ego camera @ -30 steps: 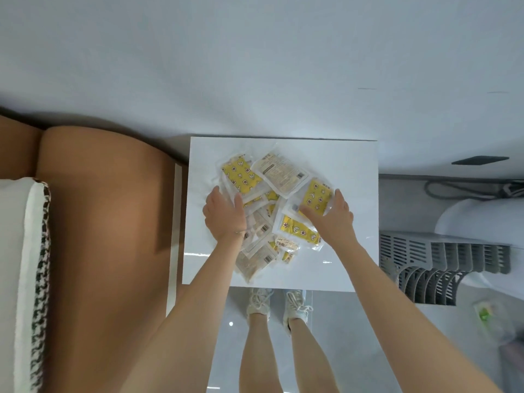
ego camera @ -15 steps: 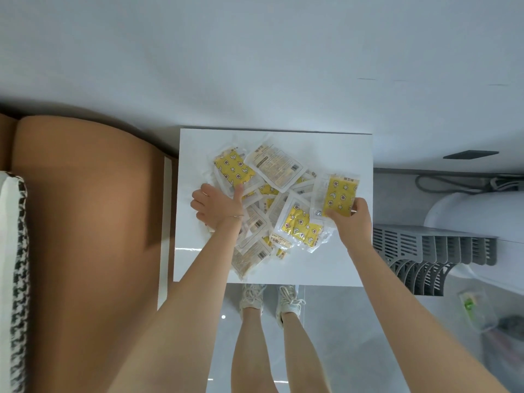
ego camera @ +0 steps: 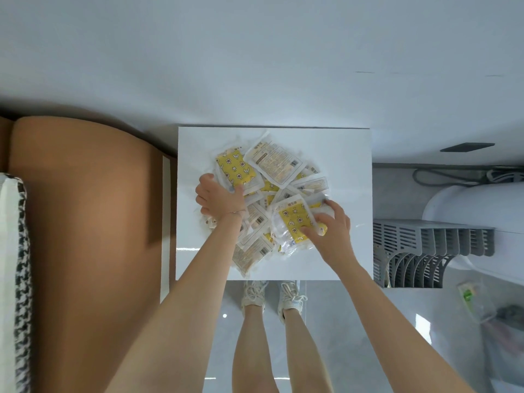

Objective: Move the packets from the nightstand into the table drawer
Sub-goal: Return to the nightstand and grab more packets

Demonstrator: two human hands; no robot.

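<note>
Nightstand (ego camera: 340,154): white square top, seen from straight above; its front and any drawer lie out of sight beneath the top.
Packets (ego camera: 276,168): loose heap on the middle of the nightstand, yellow patterned faces and pale printed backs overlapping; lower layers covered, count cannot be told, print too small to read.
Left hand (ego camera: 219,201): on the heap's left edge, knuckles up, fingers curled down into the packets; fingertips hidden, so what they grasp cannot be told. Thin bracelet at the wrist.
Right hand (ego camera: 331,231): on the heap's right side, thumb and fingers pinched around a yellow packet (ego camera: 295,222) with clear edges, which touches the heap.
Headboard (ego camera: 85,208): tan, left of the nightstand, cut off by the frame.
Shoes (ego camera: 272,293): pale, on grey floor below the nightstand's near edge.
</note>
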